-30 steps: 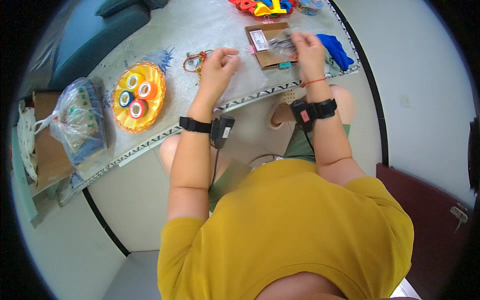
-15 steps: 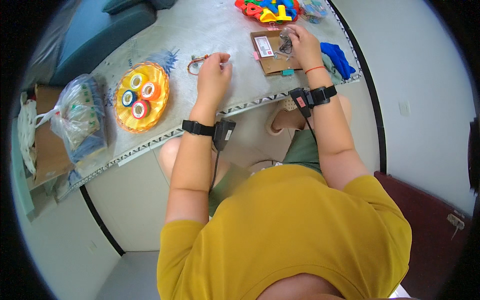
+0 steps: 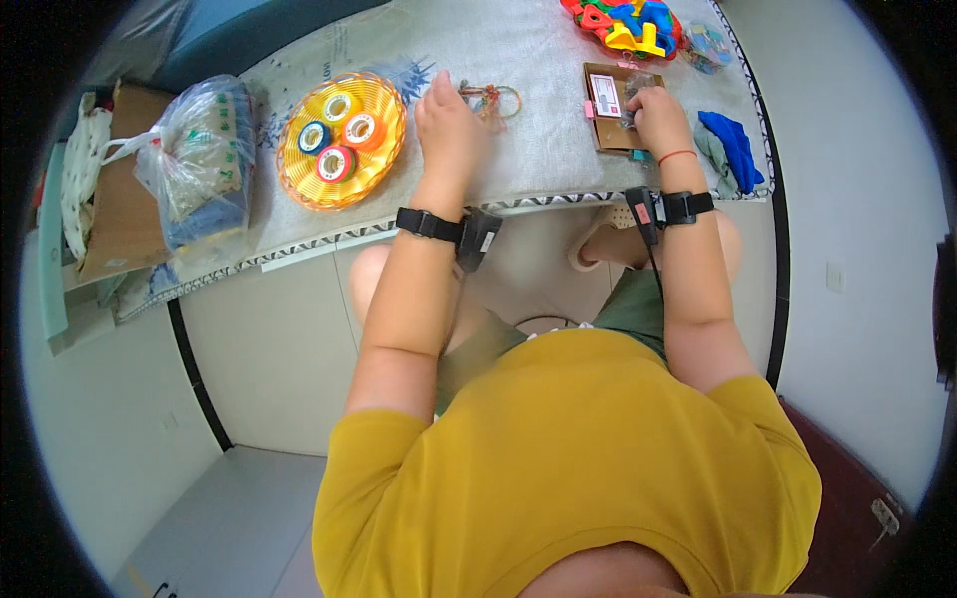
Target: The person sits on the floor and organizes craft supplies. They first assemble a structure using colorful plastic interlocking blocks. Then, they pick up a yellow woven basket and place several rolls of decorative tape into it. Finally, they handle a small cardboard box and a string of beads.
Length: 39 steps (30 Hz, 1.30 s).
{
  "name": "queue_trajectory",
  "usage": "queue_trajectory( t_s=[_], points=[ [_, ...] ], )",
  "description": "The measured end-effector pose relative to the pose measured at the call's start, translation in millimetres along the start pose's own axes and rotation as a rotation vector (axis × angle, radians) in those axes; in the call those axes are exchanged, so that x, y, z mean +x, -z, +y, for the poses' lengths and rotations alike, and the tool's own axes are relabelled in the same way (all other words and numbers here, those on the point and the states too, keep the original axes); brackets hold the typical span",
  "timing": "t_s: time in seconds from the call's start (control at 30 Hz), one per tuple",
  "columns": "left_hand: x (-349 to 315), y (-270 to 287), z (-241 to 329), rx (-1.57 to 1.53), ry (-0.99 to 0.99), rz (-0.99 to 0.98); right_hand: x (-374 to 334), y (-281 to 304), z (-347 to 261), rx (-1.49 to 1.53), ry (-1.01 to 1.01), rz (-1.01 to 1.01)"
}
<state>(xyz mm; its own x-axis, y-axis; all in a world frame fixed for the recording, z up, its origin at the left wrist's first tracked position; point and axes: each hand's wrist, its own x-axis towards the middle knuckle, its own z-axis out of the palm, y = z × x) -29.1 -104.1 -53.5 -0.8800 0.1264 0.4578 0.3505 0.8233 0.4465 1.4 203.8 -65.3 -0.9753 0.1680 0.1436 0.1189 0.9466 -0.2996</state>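
My left hand (image 3: 446,128) is raised over the table with its fingers stretched out, holding nothing that I can see. Just right of it lies a thin reddish-brown corded loop, like a bracelet (image 3: 489,97). My right hand (image 3: 660,118) reaches over a shallow brown cardboard box (image 3: 610,136). Its fingers are pinched on a small clear bag with something dark inside (image 3: 636,88), partly hidden by the hand. A white card with a red edge (image 3: 604,95) lies in the left part of the box, and coloured clips sit on the box's rim.
A yellow woven basket (image 3: 299,184) with several coloured tape rolls stands left of my left hand. Farther left are a tied plastic bag (image 3: 199,164) and a cardboard carton (image 3: 125,224). Bright plastic toy parts (image 3: 638,28) lie at the back; blue cloth (image 3: 731,149) is at the right.
The whole view has shifted. My left hand has moved left past the corded loop, which now shows on its right side. My right hand has lowered the clear bag toward the box.
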Motion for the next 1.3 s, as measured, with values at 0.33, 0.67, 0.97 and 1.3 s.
queue_trajectory(
  t_s=[0.33,0.67,0.97,1.3],
  points=[
    [-8,8,-13,-0.073,0.094,-0.311,-33,-6,-123,0.51,0.253,0.156],
    [-20,25,-22,-0.366,0.136,-0.295,-38,-51,-146,0.605,0.126,-0.062],
    [-14,34,1,-0.707,0.136,-0.244,-61,-10,-142,1.322,-0.128,-0.289],
    [-16,14,52,-1.014,0.105,-0.485,-81,15,-104,1.29,-0.059,-0.102]
  ],
)
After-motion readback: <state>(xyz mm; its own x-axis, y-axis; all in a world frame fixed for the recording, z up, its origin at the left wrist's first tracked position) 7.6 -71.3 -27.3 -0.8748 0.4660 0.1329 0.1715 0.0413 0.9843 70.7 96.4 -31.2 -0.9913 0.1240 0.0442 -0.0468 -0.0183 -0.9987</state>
